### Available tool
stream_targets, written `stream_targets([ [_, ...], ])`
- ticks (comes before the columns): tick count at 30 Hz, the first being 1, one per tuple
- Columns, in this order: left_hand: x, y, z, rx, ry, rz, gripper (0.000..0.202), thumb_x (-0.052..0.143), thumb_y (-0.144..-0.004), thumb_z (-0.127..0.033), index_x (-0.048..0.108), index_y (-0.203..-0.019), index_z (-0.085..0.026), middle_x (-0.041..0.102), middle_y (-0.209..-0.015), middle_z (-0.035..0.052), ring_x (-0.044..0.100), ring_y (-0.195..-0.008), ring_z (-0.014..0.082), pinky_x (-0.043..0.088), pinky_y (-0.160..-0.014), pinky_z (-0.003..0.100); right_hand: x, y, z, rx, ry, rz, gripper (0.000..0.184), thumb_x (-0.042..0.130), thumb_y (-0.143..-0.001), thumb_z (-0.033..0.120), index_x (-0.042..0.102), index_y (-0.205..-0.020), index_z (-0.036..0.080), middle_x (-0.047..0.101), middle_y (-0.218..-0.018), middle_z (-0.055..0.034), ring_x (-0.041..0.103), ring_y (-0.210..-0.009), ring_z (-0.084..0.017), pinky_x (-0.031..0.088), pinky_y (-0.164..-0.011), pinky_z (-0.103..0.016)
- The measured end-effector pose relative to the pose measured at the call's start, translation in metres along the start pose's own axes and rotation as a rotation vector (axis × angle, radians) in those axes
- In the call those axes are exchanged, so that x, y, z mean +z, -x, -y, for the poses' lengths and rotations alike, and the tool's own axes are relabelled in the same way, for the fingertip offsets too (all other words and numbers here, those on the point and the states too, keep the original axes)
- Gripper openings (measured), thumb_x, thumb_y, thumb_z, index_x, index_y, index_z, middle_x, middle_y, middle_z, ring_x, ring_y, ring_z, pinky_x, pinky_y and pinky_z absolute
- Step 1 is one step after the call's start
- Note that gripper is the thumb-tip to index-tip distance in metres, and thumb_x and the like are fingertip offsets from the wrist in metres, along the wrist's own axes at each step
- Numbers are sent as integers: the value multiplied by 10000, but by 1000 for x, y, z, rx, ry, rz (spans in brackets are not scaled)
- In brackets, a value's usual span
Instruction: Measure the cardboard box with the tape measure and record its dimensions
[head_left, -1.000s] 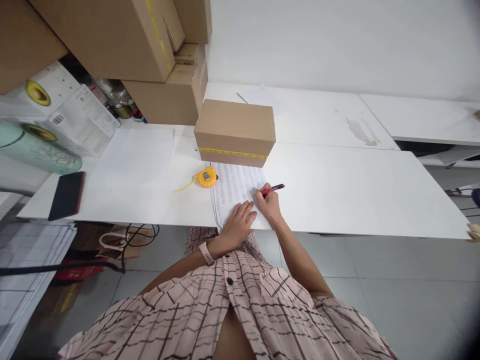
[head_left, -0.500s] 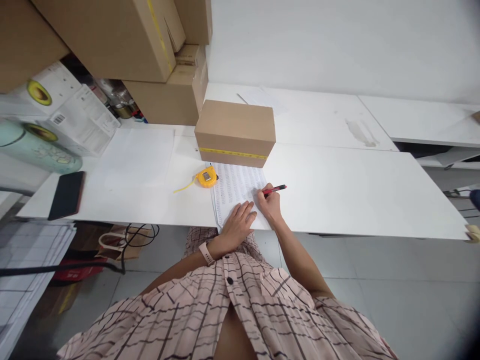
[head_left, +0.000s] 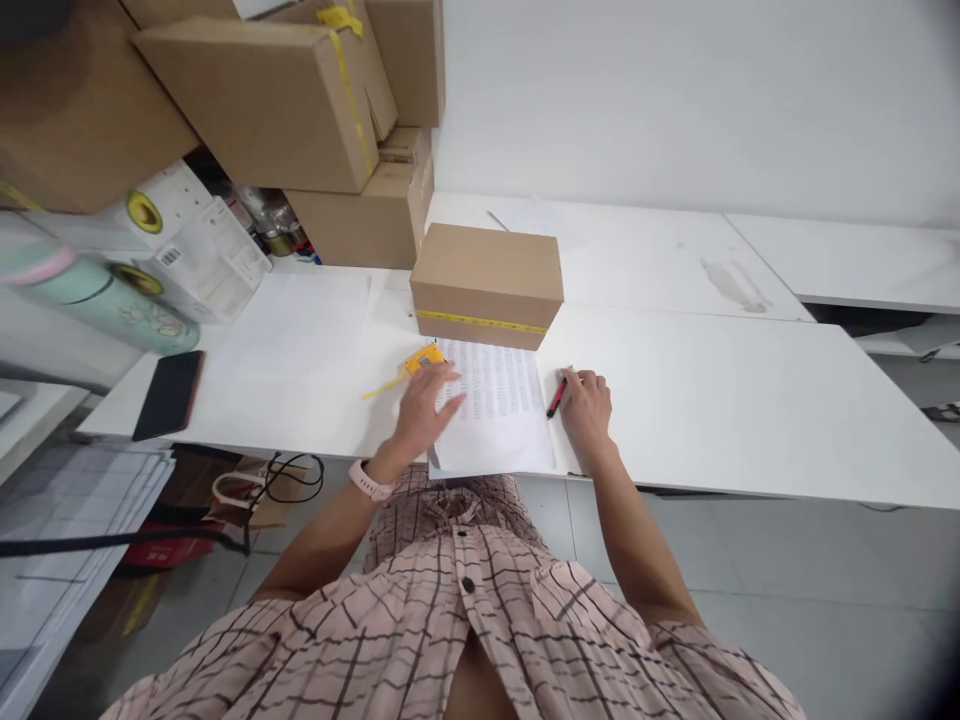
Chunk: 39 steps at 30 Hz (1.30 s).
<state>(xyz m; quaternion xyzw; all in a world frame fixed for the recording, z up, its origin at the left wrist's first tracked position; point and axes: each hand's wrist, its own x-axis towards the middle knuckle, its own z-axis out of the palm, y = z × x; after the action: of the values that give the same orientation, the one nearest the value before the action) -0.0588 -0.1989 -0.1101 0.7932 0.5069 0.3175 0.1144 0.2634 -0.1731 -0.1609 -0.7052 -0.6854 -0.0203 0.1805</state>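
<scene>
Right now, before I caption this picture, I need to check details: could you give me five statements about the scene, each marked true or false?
1. The left hand is at the yellow tape measure. True.
2. A red-and-black pen lies on top of the cardboard box. False: the pen is at the fingertips of the right hand.
3. The cardboard box stands at the far end of the printed sheet. True.
4. A black smartphone rests on the printed sheet. False: the smartphone lies toward the table's left end.
5. A pale pink watch band circles the left wrist. True.
</scene>
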Motion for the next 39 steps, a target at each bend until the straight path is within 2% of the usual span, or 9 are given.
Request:
stream_targets([
  [3,-14,-29,27,-148,-101,-74,476,734,-886,-299,558,-1309,-170,543,-1481,166,442,-1430,333,392,-1178,540,4,3,1,5,-34,-43,534,346,-904,40,637,-1326,192,636,-1193,-168,505,-1046,-307,407,-861,-424],
  [7,-12,-43,47,-302,-64,82,548,748,-843,-265,535,-1337,-162,607,-1372,165,512,-1343,346,444,-1109,532,-3,9,4,40,-137,-105,523,359,-890,66,637,-1321,165,664,-1151,-173,536,-1042,-309,433,-892,-447],
  [11,-17,-49,31,-359,371,122,420,681,-882,-356,552,-1244,-185,680,-1207,114,651,-1112,265,533,-947,422,-33,9,36,95,-469,-206,387,398,-971,261,678,-1227,184,686,-1140,-169,582,-1078,-311,461,-957,-487],
  [14,-30,-56,2,-311,795,227,406,580,-940,-495,538,-1223,-207,697,-1058,69,678,-918,204,532,-781,334,-58,3,78,180,-1004,49,420,479,-983,514,687,-1190,212,722,-1112,-130,650,-1007,-266,529,-901,-439],
  [17,-43,-64,-25,-238,902,317,400,586,-934,-514,543,-1202,-221,646,-869,10,610,-736,155,465,-663,285,-75,-4,115,204,-1351,362,538,570,-889,709,722,-1006,205,734,-981,-99,669,-879,-218,559,-825,-388],
  [24,-66,-82,-39,-220,901,463,481,656,-899,-535,511,-1222,-209,660,-831,8,594,-693,146,428,-634,272,-88,-20,130,275,-1409,401,589,800,-646,745,546,-634,214,530,-605,26,472,-583,-114,420,-529,-260],
  [32,-143,-170,30,-347,837,97,389,751,-815,-358,612,-1126,-170,720,-983,44,691,-844,174,534,-701,262,-120,-139,59,397,-1540,3,399,768,-801,526,545,-709,208,507,-668,26,443,-603,-96,398,-533,-216],
  [35,-162,-200,66,-483,844,-40,286,727,-839,-366,614,-1004,-162,706,-937,35,685,-809,159,558,-680,257,-116,-175,45,483,-1375,17,293,633,-916,389,539,-714,198,507,-685,15,460,-618,-95,431,-574,-214],
  [39,-164,-220,97,-600,752,-30,307,763,-827,-408,612,-954,-173,693,-857,8,671,-711,135,555,-637,243,-93,-196,51,547,-1135,48,248,580,-910,302,515,-694,200,528,-688,-3,479,-635,-110,447,-607,-238],
])
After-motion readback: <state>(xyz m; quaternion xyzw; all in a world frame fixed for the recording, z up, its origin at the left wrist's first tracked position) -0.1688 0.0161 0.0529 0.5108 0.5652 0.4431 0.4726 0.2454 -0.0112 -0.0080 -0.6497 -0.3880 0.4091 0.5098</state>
